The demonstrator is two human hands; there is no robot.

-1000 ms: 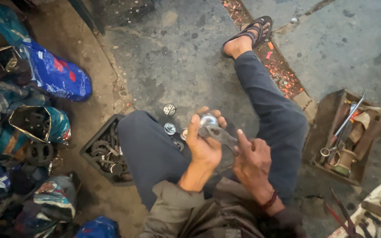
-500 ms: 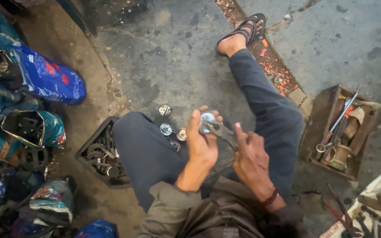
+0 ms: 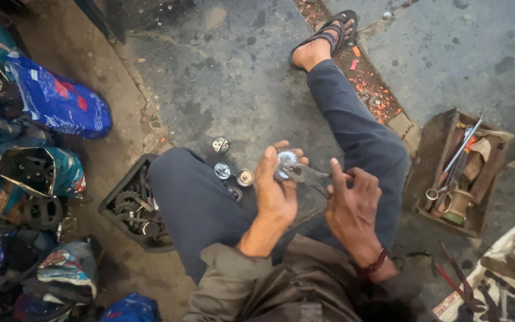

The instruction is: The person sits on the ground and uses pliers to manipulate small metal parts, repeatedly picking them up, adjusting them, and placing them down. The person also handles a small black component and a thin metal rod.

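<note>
Steel bearing (image 3: 286,158) clamped in your left grip (image 3: 276,189), right grip (image 3: 353,203) closed on pliers (image 3: 305,174) w/ tips at it: mid-pry, steady pressure needed next.

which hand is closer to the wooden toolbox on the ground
Right. The right hand grips pliers just left of the wooden toolbox; the left hand is farther away, beyond the right one.

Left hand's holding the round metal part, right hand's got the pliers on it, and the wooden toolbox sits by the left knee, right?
Not quite. The head view shows the toolbox beside the right leg; the left hand holds the round part and the right hand the pliers.
</note>
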